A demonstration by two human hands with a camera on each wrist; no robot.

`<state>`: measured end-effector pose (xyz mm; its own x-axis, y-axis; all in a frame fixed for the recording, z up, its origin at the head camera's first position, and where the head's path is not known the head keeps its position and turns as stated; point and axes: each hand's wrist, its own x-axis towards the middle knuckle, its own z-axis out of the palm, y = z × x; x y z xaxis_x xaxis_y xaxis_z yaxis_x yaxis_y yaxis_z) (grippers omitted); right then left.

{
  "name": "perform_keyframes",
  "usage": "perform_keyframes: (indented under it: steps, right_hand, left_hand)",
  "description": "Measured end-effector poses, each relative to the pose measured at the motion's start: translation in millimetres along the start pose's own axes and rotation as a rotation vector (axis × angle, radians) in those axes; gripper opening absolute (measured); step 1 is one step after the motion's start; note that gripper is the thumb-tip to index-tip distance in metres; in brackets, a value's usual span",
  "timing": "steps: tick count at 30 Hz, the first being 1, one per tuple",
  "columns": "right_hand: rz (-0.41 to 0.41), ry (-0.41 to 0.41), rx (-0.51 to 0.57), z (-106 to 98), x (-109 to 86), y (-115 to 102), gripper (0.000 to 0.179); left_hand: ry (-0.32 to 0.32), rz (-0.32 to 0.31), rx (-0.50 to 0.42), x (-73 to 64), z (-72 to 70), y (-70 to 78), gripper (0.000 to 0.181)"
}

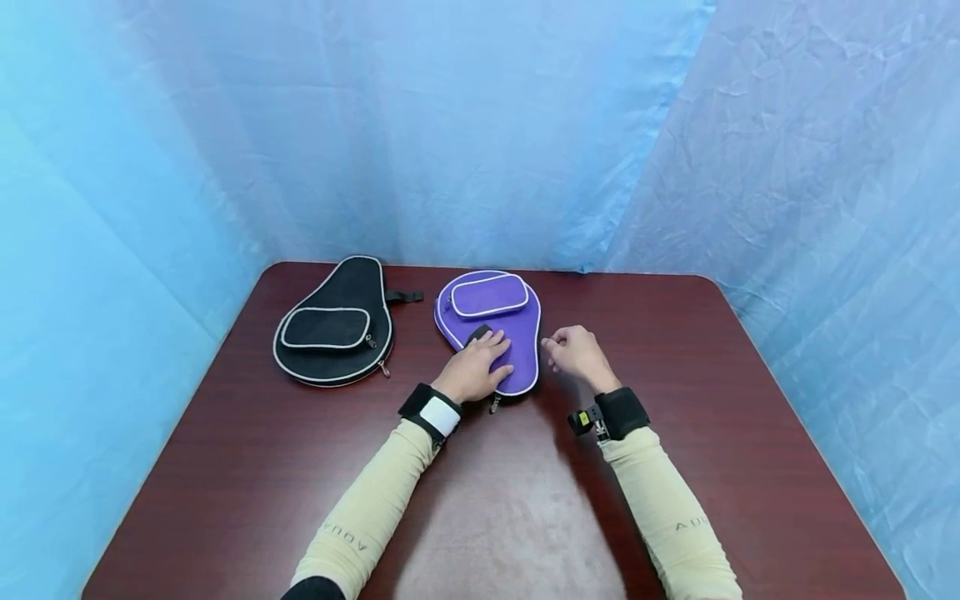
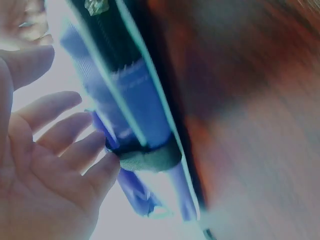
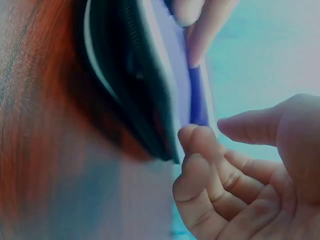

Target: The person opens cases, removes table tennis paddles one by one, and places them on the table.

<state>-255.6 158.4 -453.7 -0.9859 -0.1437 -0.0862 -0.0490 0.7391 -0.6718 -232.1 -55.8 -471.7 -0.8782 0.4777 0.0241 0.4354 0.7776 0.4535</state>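
A purple paddle case (image 1: 519, 337) with white piping and a small front pocket (image 1: 491, 296) lies at the table's far middle. My left hand (image 1: 472, 371) rests on its lower left part, fingers extended beside a black strap (image 2: 152, 157). Just off the case's right edge is my right hand (image 1: 576, 354), fingers loosely bent and holding nothing. The right wrist view shows thumb and fingertips apart, close to the case's side (image 3: 150, 85), where the zipper edges stand parted around a dark gap. A zipper pull (image 1: 495, 404) hangs at the narrow end.
A black paddle case (image 1: 358, 292) with white piping lies to the left, its strap (image 1: 405, 296) pointing toward the purple one. Both are on a dark red-brown table (image 1: 712, 358). Blue cloth (image 1: 450, 125) hangs behind and beside the table.
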Motion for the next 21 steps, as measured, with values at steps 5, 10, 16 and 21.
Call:
perform_keyframes:
  steps: [5, 10, 16, 21]
  right_hand:
    - [0.105, -0.038, 0.126, 14.6, 14.1, 2.4, 0.034]
    - [0.156, 0.020, 0.157, 17.7, 18.9, 2.8, 0.034]
    - [0.193, 0.082, 0.216, 13.9, 22.2, -1.3, 0.032]
    - [0.147, 0.143, 0.216, 12.3, 20.7, -10.1, 0.029]
  left_hand:
    - [0.055, -0.027, -0.024, -13.2, -13.2, -9.2, 0.054]
    - [0.084, -0.043, -0.051, -19.1, -23.3, -10.9, 0.055]
    - [0.107, -0.047, -0.093, -19.3, -32.4, -12.6, 0.055]
    - [0.141, -0.046, -0.138, -18.3, -38.2, -14.6, 0.055]
